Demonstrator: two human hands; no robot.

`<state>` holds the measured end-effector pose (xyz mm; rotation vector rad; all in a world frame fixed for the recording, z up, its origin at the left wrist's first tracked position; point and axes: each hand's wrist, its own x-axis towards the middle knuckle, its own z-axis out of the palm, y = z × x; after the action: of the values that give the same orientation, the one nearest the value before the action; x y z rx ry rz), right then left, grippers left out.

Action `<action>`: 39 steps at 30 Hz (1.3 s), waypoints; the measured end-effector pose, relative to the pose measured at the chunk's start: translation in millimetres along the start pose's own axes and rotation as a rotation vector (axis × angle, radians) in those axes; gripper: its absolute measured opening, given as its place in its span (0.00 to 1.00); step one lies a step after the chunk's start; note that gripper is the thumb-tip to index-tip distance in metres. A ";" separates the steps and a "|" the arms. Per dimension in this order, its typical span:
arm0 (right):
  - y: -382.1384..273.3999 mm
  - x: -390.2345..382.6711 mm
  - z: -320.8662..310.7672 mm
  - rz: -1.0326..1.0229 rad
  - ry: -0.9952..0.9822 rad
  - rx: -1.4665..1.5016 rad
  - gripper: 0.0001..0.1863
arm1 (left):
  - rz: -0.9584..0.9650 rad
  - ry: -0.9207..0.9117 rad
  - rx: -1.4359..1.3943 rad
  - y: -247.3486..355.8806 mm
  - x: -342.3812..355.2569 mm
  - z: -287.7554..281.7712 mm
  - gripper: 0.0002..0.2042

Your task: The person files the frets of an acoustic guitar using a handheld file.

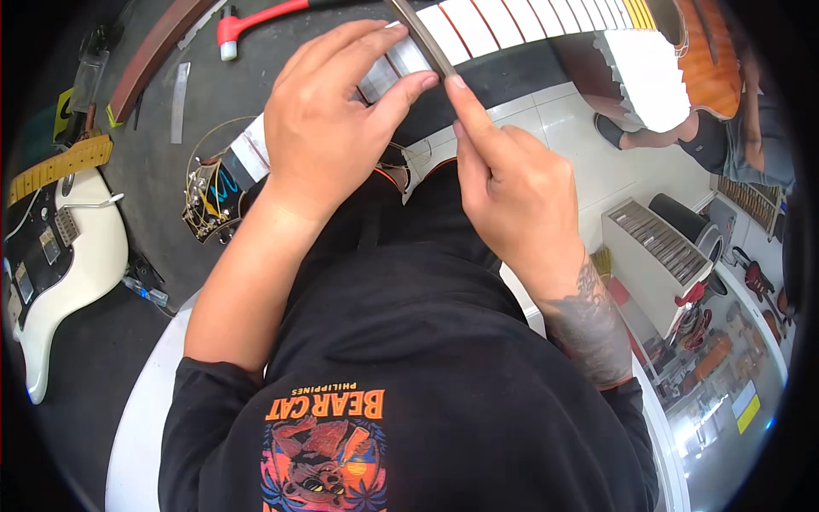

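A guitar neck point(499, 26) runs across the top, its fretboard covered with white strips between the frets. A slim metal file point(418, 36) lies slantwise over it. My right hand point(520, 188) grips the file's near end, index finger stretched along it and thumb beneath. My left hand point(320, 128) closes around the neck, with fingertips and thumb beside the file. To the left of that hand shows the black headstock point(213, 196) with tuners and loose, curled strings. The orange-brown guitar body point(717, 60) is at the upper right, partly covered by a torn white sheet point(644, 81).
On the dark bench lie a red-handled hammer point(229, 34) and a metal strip point(179, 102). A white electric guitar point(85, 239) rests at the left. A person point(742, 154) is at the right, above a rack of flat items point(657, 243) and a glass display case point(717, 401).
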<state>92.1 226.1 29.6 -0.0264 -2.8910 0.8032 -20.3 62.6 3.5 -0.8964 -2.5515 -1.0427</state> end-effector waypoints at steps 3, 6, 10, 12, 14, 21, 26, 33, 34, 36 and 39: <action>-1.2 -19.4 -2.9 0.010 -0.031 -0.040 0.29 | -0.014 -0.002 0.006 -3.5 -2.1 -1.0 0.20; 7.9 -84.9 -14.9 0.020 -0.046 -0.002 0.30 | -0.005 -0.003 0.014 -2.5 -2.9 -2.9 0.19; 7.5 -105.5 -20.6 0.053 -0.081 -0.011 0.30 | 0.031 0.008 0.029 -4.6 -4.2 -0.5 0.19; 1.7 -67.0 -11.1 0.044 -0.066 0.006 0.29 | 0.032 0.004 0.045 -6.0 -4.4 -1.8 0.19; -2.1 -19.3 0.5 0.002 -0.007 -0.011 0.28 | 0.028 0.005 0.044 -3.9 -3.6 -1.3 0.19; 3.7 -34.2 -3.8 -0.034 -0.014 -0.046 0.28 | 0.002 0.014 0.030 -7.1 -4.1 -1.1 0.19; 8.9 -109.9 -15.4 0.032 -0.020 0.017 0.32 | 0.000 0.007 0.037 -3.0 -6.5 -0.6 0.19; -0.9 5.9 1.7 -0.026 -0.042 -0.009 0.27 | -0.035 0.005 0.024 -3.6 -3.5 -0.2 0.19; 0.7 10.4 5.0 -0.053 -0.012 0.011 0.26 | -0.039 0.005 0.028 -2.7 -4.5 0.2 0.19; 2.6 1.2 1.7 -0.055 -0.030 -0.007 0.26 | -0.044 0.012 0.027 -2.5 -4.7 -1.3 0.19; 10.0 -49.5 -2.5 -0.047 -0.045 -0.014 0.28 | -0.076 0.003 0.017 3.4 -4.1 -5.3 0.19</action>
<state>141.2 233.3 20.2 0.0584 -2.9282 0.7850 -15.0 58.9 7.3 -0.7984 -2.6061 -1.0409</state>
